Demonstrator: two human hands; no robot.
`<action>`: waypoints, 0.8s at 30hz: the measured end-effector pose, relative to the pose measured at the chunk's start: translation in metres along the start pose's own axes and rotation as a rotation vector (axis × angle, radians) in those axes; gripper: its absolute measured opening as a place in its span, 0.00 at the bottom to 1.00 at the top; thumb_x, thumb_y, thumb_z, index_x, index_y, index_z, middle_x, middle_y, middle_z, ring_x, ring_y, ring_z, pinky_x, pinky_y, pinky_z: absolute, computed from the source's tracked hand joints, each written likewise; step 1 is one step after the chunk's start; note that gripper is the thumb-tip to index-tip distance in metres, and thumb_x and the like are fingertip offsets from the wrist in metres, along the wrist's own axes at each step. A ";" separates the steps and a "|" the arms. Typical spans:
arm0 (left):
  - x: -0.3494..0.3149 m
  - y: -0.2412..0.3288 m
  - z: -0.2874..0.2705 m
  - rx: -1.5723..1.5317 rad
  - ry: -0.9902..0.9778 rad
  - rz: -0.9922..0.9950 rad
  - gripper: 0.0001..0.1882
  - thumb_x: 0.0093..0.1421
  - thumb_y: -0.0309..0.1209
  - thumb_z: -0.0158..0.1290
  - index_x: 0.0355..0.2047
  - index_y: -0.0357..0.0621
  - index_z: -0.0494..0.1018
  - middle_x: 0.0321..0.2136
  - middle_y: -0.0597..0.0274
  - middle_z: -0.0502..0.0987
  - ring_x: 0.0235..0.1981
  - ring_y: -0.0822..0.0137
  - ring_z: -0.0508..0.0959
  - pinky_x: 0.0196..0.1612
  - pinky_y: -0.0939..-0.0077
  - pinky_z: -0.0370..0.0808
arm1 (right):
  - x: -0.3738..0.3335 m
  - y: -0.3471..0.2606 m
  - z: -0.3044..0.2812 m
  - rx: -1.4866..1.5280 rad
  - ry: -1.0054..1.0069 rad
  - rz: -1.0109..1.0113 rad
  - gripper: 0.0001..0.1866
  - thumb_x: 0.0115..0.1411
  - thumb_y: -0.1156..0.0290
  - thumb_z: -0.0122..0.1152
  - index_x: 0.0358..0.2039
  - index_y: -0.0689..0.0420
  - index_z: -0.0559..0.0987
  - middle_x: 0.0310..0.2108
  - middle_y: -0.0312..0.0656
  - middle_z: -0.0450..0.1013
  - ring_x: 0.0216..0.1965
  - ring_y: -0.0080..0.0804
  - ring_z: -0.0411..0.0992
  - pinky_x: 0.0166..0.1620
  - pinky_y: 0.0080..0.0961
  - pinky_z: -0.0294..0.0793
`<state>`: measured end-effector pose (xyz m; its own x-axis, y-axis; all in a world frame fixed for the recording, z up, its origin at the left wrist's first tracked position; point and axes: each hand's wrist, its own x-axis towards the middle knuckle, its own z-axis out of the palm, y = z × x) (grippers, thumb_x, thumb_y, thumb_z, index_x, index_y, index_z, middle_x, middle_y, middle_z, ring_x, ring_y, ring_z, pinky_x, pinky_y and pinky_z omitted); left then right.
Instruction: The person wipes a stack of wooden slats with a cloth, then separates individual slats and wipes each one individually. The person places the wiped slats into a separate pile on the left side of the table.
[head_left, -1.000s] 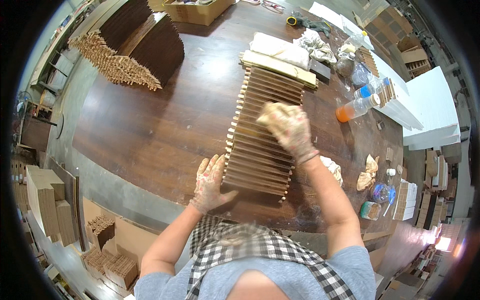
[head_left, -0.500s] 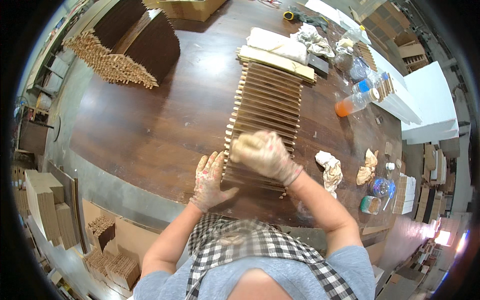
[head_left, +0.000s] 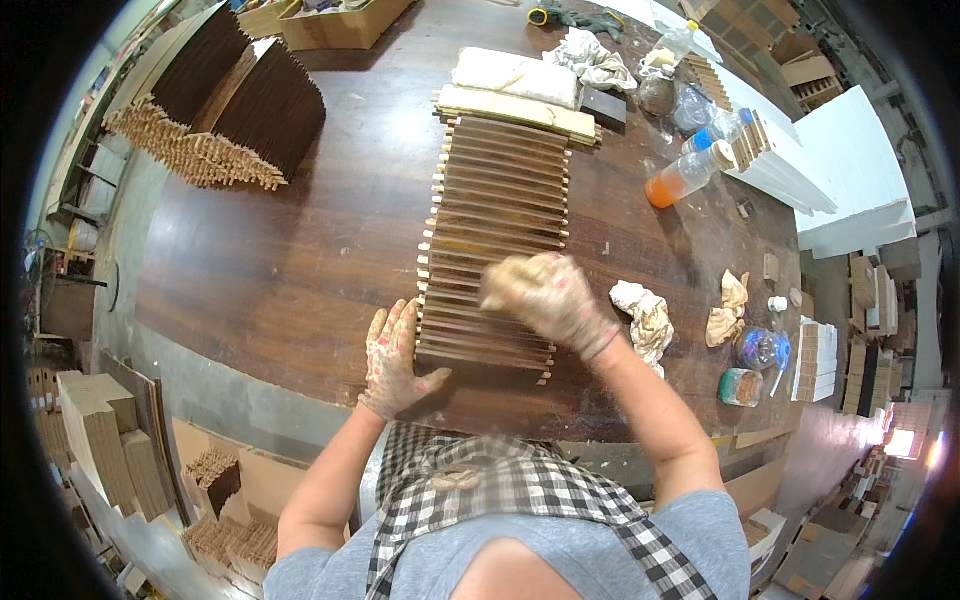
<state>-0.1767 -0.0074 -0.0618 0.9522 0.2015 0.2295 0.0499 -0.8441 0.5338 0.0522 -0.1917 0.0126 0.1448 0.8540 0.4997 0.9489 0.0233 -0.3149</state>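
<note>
A row of narrow dark-brown wooden slats [head_left: 505, 190] with pale peg-like ends lies side by side on the brown table. My left hand [head_left: 396, 362], in a stained pale glove, rests at the row's near left corner. Its fingers point forward along the slat ends and its thumb stretches toward the near edge. Above the right half of the slats is my gloved right hand [head_left: 548, 302], curled closed and smeared by motion. What it may hold is hidden in the fingers. A pale yellow board [head_left: 520, 112] lies across the far end of the row.
A big stack of dark slats [head_left: 265, 120] stands far left, near a cardboard box [head_left: 340, 25]. A white wrapped bundle [head_left: 515, 75] lies behind the board. On the right are crumpled rags [head_left: 645, 320], a bottle of orange liquid [head_left: 690, 175], jars and white foam sheets [head_left: 860, 170].
My right hand has swept rightward across the slats, still closed. My left hand stays by the near left corner. The whole view has shifted, so the table's things appear farther left.
</note>
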 end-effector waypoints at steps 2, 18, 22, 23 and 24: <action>0.004 0.001 0.002 0.004 -0.008 0.001 0.57 0.39 0.45 0.70 0.65 0.31 0.57 0.62 0.44 0.67 0.65 0.43 0.64 0.69 0.45 0.54 | -0.040 0.053 0.006 -0.475 -0.039 0.081 0.13 0.62 0.62 0.62 0.47 0.47 0.79 0.41 0.34 0.78 0.35 0.27 0.75 0.36 0.23 0.76; -0.002 -0.002 0.006 0.041 0.028 -0.001 0.55 0.40 0.44 0.71 0.65 0.31 0.58 0.62 0.45 0.68 0.65 0.45 0.65 0.69 0.46 0.54 | -0.051 0.068 -0.044 -0.320 0.097 0.200 0.23 0.55 0.61 0.70 0.52 0.46 0.80 0.45 0.37 0.78 0.42 0.34 0.74 0.43 0.35 0.77; 0.000 0.005 -0.001 0.045 0.001 -0.044 0.56 0.39 0.43 0.71 0.65 0.30 0.59 0.62 0.44 0.68 0.66 0.46 0.64 0.70 0.48 0.54 | -0.012 0.002 -0.015 -0.051 0.139 0.066 0.18 0.58 0.61 0.67 0.48 0.50 0.81 0.46 0.38 0.78 0.45 0.36 0.75 0.46 0.35 0.75; 0.001 0.003 0.004 0.047 0.003 -0.037 0.56 0.38 0.43 0.71 0.64 0.30 0.59 0.62 0.44 0.68 0.66 0.46 0.64 0.70 0.48 0.54 | -0.012 -0.015 0.004 0.001 0.048 -0.018 0.15 0.59 0.61 0.65 0.46 0.48 0.81 0.45 0.36 0.78 0.42 0.34 0.76 0.44 0.33 0.75; 0.001 0.001 0.005 0.052 0.011 -0.035 0.56 0.38 0.43 0.71 0.64 0.30 0.60 0.62 0.43 0.68 0.66 0.46 0.64 0.70 0.49 0.53 | -0.010 -0.027 0.018 0.054 -0.042 -0.112 0.11 0.61 0.60 0.63 0.43 0.47 0.81 0.43 0.34 0.78 0.40 0.32 0.76 0.42 0.31 0.75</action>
<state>-0.1740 -0.0105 -0.0648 0.9462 0.2368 0.2206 0.0993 -0.8612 0.4985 0.0199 -0.1915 0.0021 0.0259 0.8657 0.4999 0.9416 0.1468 -0.3030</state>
